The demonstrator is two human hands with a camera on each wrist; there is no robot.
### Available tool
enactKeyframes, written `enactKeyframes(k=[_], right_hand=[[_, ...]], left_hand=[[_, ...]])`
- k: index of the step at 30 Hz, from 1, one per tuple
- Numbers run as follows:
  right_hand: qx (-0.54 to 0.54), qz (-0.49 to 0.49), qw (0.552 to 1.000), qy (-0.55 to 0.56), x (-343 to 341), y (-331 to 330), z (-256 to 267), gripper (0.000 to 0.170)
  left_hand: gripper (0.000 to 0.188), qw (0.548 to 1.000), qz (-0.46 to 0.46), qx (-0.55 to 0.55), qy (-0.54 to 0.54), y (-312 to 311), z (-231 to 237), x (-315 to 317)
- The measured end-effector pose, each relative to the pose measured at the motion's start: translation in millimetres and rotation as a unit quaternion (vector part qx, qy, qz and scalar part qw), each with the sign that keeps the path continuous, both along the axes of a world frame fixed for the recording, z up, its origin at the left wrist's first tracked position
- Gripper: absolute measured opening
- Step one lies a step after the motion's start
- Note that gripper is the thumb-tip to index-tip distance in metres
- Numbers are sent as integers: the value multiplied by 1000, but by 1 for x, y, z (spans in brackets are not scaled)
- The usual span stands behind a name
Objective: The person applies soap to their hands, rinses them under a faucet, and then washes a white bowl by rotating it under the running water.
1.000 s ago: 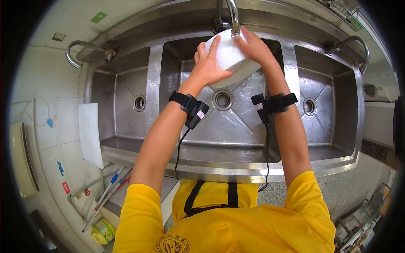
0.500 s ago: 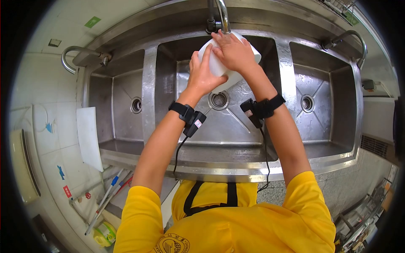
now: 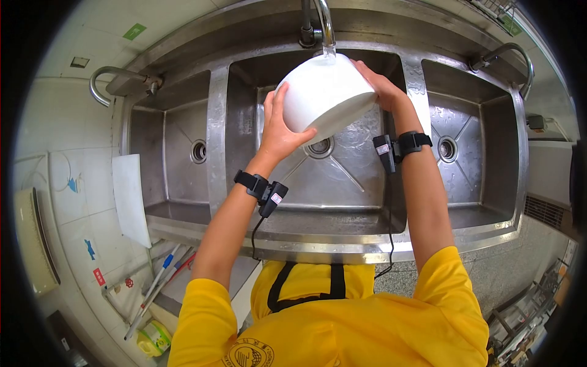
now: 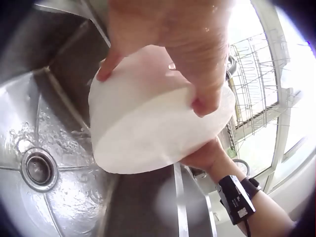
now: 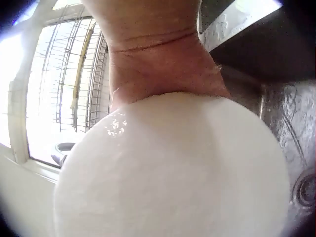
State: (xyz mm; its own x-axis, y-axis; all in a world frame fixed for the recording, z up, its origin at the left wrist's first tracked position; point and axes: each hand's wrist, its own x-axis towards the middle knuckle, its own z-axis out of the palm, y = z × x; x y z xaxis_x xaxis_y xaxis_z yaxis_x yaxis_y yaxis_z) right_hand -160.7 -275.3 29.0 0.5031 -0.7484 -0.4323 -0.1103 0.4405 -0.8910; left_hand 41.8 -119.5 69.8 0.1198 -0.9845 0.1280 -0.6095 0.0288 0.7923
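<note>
A white, thick, rounded block-like thing with a flat round face [image 3: 327, 92] is tilted under the middle faucet [image 3: 326, 27], and water runs onto its top. My left hand [image 3: 282, 131] grips its left side, fingers spread over the curved wall and thumb at the lower edge. On the opposite side my right hand [image 3: 382, 85] holds the wall; its fingers are partly hidden behind the thing. Close up in the left wrist view, the left fingertips [image 4: 203, 106] press on the white surface. Water drops show on the flat face [image 5: 173, 163] in the right wrist view.
The middle basin [image 3: 330, 189] of a steel sink lies below, with its drain [image 3: 320, 147]. Further basins flank it on the left [image 3: 177, 153] and right [image 3: 468, 147], each with a curved faucet. A white board [image 3: 129, 199] stands at the left edge.
The right hand moved from its edge across its top, then back to its right side. The white thing has turned, showing more of its curved wall. The left hand shifted slightly left and down.
</note>
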Motion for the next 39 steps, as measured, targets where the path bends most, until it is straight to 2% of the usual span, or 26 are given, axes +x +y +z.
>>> enactKeyframes(k=[4, 6, 8, 12, 14, 16, 18, 19, 20, 21, 24, 25, 27, 28, 30, 31, 33, 37, 39], right_hand=[[1, -16, 999, 38, -2, 9, 6, 61], [29, 15, 998, 50, -2, 10, 11, 62], [28, 12, 998, 54, -1, 14, 19, 62], [-7, -30, 998, 49, 6, 19, 24, 64], [1, -13, 1000, 27, 4, 19, 30, 65], [10, 5, 1000, 6, 4, 18, 29, 66], [-106, -38, 993, 43, 9, 17, 26, 67], [-106, -37, 993, 43, 9, 18, 29, 67], [-152, -33, 985, 74, 9, 18, 33, 67], [-198, -29, 974, 105, 10, 18, 40, 67], [-178, -17, 978, 102, 13, 18, 54, 67], [-178, -17, 979, 102, 12, 16, 56, 67], [-127, 64, 987, 72, 12, 9, 58, 65], [-127, 65, 987, 72, 14, 9, 54, 65], [-228, -42, 965, 122, 20, 12, 45, 57], [-228, -41, 965, 121, 21, 10, 44, 57], [-215, -1, 970, 114, 19, 6, 42, 67], [-193, 23, 977, 92, 19, 0, 35, 67], [-177, 27, 978, 111, 20, -2, 35, 62]], left_hand=[[101, 999, -23, 24, -19, 1, -4, 3], [102, 998, -40, 41, -19, -1, -3, 4], [105, 996, -65, 6, -67, -7, -3, 10], [104, 994, -71, -20, -82, -19, 7, 15], [103, 988, -80, -71, -113, -22, 7, 18], [102, 985, -89, -71, -129, -24, 14, 19], [100, 982, -98, -71, -145, -26, 21, 18], [99, 984, -101, -20, -147, -26, 25, 17], [98, 983, -104, 30, -149, -26, 29, 17], [98, 983, -104, 30, -150, -27, 31, 16], [99, 983, -109, 44, -139, -28, 34, 16], [99, 985, -112, 1, -130, -31, 33, 16], [99, 985, -113, -42, -122, -33, 35, 14], [98, 984, -110, -26, -140, -35, 38, 13], [97, 982, -105, -9, -158, -35, 41, 10], [96, 980, -101, -4, -173, -35, 42, 9], [95, 978, -96, 1, -187, -37, 41, 7], [95, 978, -91, -11, -187, -42, 37, 4], [96, 978, -90, -5, -187, -45, 37, 2]])
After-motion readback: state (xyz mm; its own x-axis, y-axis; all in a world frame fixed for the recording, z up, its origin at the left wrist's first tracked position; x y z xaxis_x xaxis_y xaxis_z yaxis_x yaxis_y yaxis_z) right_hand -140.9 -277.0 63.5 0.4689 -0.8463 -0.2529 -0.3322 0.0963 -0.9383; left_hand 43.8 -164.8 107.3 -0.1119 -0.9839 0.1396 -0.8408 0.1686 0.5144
